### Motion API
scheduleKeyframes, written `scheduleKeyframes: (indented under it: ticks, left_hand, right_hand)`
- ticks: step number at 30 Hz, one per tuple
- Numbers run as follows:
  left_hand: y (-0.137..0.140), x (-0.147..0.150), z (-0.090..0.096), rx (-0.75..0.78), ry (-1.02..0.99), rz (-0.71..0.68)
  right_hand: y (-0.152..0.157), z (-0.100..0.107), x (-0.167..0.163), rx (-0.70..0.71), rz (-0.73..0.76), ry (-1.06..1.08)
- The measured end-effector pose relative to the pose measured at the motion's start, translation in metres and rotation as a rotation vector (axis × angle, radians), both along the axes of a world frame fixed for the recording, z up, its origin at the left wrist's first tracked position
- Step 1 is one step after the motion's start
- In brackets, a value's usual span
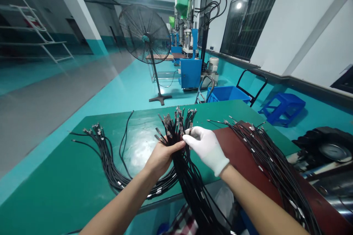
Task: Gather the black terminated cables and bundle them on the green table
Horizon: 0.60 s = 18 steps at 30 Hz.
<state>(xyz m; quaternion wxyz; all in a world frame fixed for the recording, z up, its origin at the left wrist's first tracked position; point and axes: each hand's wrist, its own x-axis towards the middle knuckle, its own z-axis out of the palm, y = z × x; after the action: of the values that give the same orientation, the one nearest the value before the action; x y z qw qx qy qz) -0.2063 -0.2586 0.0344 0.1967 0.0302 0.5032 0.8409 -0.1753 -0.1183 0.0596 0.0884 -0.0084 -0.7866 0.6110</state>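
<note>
A thick bundle of black cables [183, 176] with metal connector ends hangs over the near edge of the green table [55, 176]. My bare left hand [164, 154] is wrapped round it just below the connectors, thumb across the front. On the right side of the bundle, my right hand [205, 147], in a white glove, pinches at one cable end with thumb and forefinger. The connectors fan out above both hands. Another bunch of black cables [107, 161] curves across the table at the left, beside a single loose cable [125, 137].
At the right, more black cables [275, 165] lie on a dark red board [228, 143]. Beyond the table stand a large fan [145, 38], a blue machine [191, 73], a blue crate [227, 93] and a blue stool [286, 106]. Metal parts [333, 191] sit far right.
</note>
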Motion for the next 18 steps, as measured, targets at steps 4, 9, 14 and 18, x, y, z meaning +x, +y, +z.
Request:
scheduleKeyframes:
  ticks: [4,9,14,18]
  left_hand:
    - [0.0,0.005,-0.003,0.018,0.028,0.026]
    - [0.001,0.009,0.001,0.023,0.021,-0.024]
    - [0.0,0.006,0.006,0.02,-0.076,-0.056]
    - [0.0,0.005,0.013,0.034,-0.11,-0.064]
  right_hand:
    - [0.009,0.003,0.011,0.052,0.057,-0.115]
    - [0.014,0.006,0.022,0.252,0.08,-0.146]
    - [0.013,0.007,0.026,0.311,0.14,-0.111]
    - [0.019,0.023,0.023,0.274,0.114,0.007]
